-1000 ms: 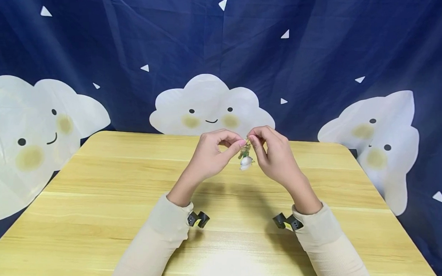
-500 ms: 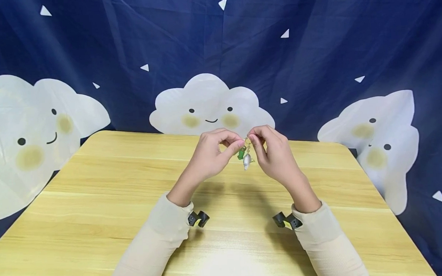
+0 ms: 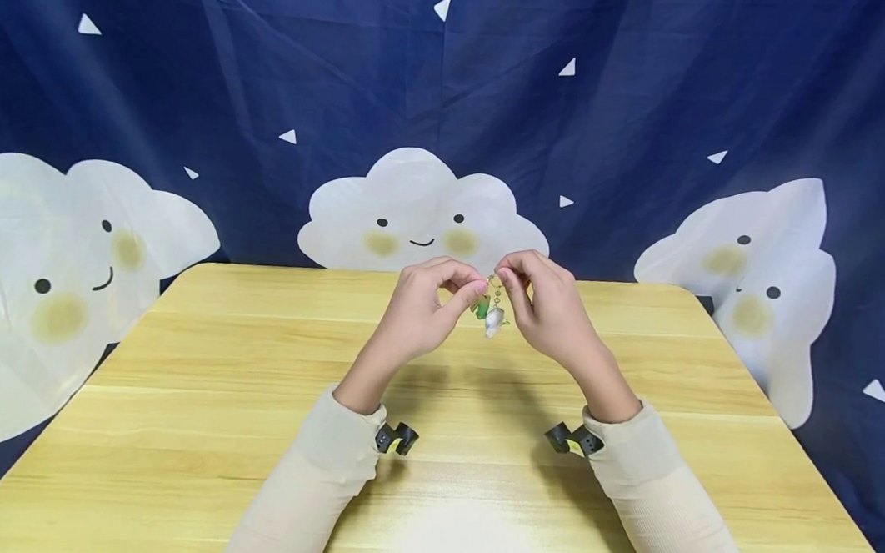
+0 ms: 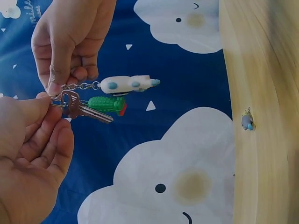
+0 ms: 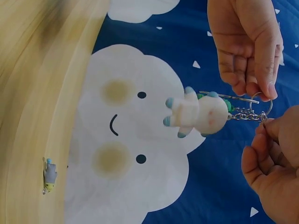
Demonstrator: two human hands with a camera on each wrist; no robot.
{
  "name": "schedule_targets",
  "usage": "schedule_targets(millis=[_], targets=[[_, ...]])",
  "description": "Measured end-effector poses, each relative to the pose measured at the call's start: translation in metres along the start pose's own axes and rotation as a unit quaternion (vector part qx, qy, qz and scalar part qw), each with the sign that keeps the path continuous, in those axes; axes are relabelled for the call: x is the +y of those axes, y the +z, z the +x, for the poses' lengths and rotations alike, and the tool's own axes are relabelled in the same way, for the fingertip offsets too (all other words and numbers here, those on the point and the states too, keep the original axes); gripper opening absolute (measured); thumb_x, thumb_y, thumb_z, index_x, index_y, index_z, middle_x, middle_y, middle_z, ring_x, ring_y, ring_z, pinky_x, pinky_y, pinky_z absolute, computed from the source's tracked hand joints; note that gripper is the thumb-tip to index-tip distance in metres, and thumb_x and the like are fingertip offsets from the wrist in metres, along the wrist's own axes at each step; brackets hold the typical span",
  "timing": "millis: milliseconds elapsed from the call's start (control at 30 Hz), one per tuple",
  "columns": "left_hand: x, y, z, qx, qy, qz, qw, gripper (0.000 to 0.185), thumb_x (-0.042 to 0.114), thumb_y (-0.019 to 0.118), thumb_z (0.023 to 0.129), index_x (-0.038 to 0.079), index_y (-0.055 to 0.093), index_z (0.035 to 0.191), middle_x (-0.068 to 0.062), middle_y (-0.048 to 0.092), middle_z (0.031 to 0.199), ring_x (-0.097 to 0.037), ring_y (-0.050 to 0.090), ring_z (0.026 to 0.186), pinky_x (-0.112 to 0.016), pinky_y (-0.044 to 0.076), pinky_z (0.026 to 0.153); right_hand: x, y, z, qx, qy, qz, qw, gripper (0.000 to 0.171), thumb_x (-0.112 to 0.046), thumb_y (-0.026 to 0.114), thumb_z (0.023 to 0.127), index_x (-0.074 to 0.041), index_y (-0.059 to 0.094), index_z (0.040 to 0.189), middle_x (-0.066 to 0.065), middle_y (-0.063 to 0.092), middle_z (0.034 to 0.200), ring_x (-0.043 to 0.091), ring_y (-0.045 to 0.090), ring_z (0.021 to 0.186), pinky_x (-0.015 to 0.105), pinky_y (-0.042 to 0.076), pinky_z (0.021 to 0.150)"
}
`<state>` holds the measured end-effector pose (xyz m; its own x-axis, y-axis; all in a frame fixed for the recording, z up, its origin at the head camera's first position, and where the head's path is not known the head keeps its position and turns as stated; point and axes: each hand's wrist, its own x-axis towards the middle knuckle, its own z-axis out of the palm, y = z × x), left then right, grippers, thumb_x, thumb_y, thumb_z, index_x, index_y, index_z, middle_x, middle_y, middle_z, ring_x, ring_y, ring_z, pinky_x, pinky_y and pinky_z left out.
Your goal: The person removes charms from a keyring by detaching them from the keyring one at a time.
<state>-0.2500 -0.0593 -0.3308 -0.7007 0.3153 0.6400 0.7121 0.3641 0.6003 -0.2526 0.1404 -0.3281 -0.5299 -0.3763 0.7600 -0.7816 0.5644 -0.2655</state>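
In the head view my left hand (image 3: 429, 310) and right hand (image 3: 553, 308) meet above the far part of the table. Fingertips of both pinch a key ring (image 5: 271, 107) from opposite sides. Off it hang a silver key (image 4: 96, 114), a green textured charm (image 4: 105, 104) with a red end, and a white toy figure charm (image 5: 210, 114) with blue feet, on short metal chains. The right hand's thumb and finger are at the white charm's chain, in the left wrist view. Seen from the head, the key is mostly hidden.
A small grey figure charm (image 5: 50, 175) with blue and yellow parts lies on the wooden table (image 3: 193, 390) near its far edge; the head view does not show it. Behind the table hangs a dark blue curtain (image 3: 371, 63) with white clouds.
Both hands stay nearly in place. The charms hanging between them have swung and turned; since a second ago the green and white ones have separated and more of the ring shows.
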Motion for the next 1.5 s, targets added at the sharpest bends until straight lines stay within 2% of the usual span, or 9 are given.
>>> schedule_targets(millis=[167, 333, 633, 833, 1100, 1367, 1500], targets=[[-0.0019, 0.0008, 0.0, 0.002, 0.003, -0.003, 1.0, 0.01, 0.016, 0.071, 0.099, 0.009, 0.076, 0.095, 0.003, 0.071, 0.085, -0.009, 0.065, 0.08, -0.032, 0.054, 0.072, 0.0017, 0.0008, -0.0002, 0.001, 0.002, 0.0, 1.0, 0.004, 0.004, 0.064, 0.098, 0.002, 0.063, 0.101, 0.014, 0.066, 0.09, 0.022, 0.054, 0.072, 0.034, 0.047, 0.062], [-0.0025, 0.0008, 0.0, 0.004, 0.005, -0.009, 0.9999, 0.01, 0.017, 0.071, 0.098, 0.009, 0.076, 0.094, 0.003, 0.07, 0.085, -0.009, 0.064, 0.079, -0.036, 0.055, 0.071, 0.0031, 0.0006, -0.0002, -0.001, 0.002, 0.002, 1.0, 0.003, 0.001, 0.061, 0.101, 0.003, 0.063, 0.101, 0.014, 0.065, 0.09, 0.022, 0.054, 0.073, 0.035, 0.048, 0.062], [-0.0017, 0.0001, 0.0008, 0.006, 0.014, -0.005, 0.9999, 0.01, 0.016, 0.07, 0.099, 0.009, 0.076, 0.094, 0.003, 0.07, 0.085, -0.009, 0.064, 0.08, -0.028, 0.053, 0.071, 0.0042, 0.0009, 0.0001, 0.0, 0.005, -0.001, 1.0, 0.007, 0.006, 0.065, 0.096, 0.001, 0.063, 0.102, 0.013, 0.066, 0.09, 0.021, 0.054, 0.072, 0.034, 0.047, 0.062], [-0.0012, -0.0002, 0.0007, 0.006, 0.013, -0.005, 0.9999, 0.01, 0.015, 0.07, 0.099, 0.008, 0.076, 0.094, 0.002, 0.071, 0.085, -0.009, 0.064, 0.08, -0.034, 0.054, 0.071, 0.0044, 0.0013, -0.0003, -0.007, 0.01, -0.001, 1.0, 0.005, 0.005, 0.063, 0.098, 0.002, 0.064, 0.102, 0.014, 0.066, 0.09, 0.021, 0.054, 0.072, 0.033, 0.048, 0.063], [-0.0013, 0.0002, 0.0008, 0.008, 0.006, -0.004, 0.9999, 0.01, 0.015, 0.07, 0.099, 0.008, 0.076, 0.094, 0.002, 0.071, 0.085, -0.01, 0.064, 0.08, -0.035, 0.054, 0.071, 0.0062, 0.0029, -0.0014, -0.009, 0.009, 0.006, 1.0, 0.003, 0.002, 0.061, 0.1, 0.002, 0.064, 0.101, 0.013, 0.066, 0.089, 0.021, 0.054, 0.072, 0.034, 0.048, 0.062], [-0.0036, 0.0006, 0.001, 0.012, 0.002, -0.002, 0.9999, 0.01, 0.015, 0.071, 0.098, 0.008, 0.076, 0.094, 0.001, 0.072, 0.086, -0.011, 0.065, 0.082, -0.032, 0.054, 0.074, 0.0071, 0.0045, -0.0021, -0.021, 0.035, 0.031, 0.999, 0.007, -0.002, 0.06, 0.102, 0.003, 0.064, 0.1, 0.012, 0.066, 0.088, 0.02, 0.058, 0.074, 0.035, 0.05, 0.066], [-0.0045, 0.0003, 0.0007, 0.014, -0.002, -0.01, 0.9999, 0.01, 0.015, 0.071, 0.098, 0.007, 0.076, 0.095, 0.0, 0.073, 0.088, -0.012, 0.067, 0.083, -0.037, 0.057, 0.076, 0.0073, 0.006, -0.0024, -0.029, 0.052, 0.039, 0.997, 0.008, -0.003, 0.06, 0.103, 0.002, 0.065, 0.1, 0.011, 0.066, 0.088, 0.019, 0.057, 0.074, 0.037, 0.05, 0.066]])
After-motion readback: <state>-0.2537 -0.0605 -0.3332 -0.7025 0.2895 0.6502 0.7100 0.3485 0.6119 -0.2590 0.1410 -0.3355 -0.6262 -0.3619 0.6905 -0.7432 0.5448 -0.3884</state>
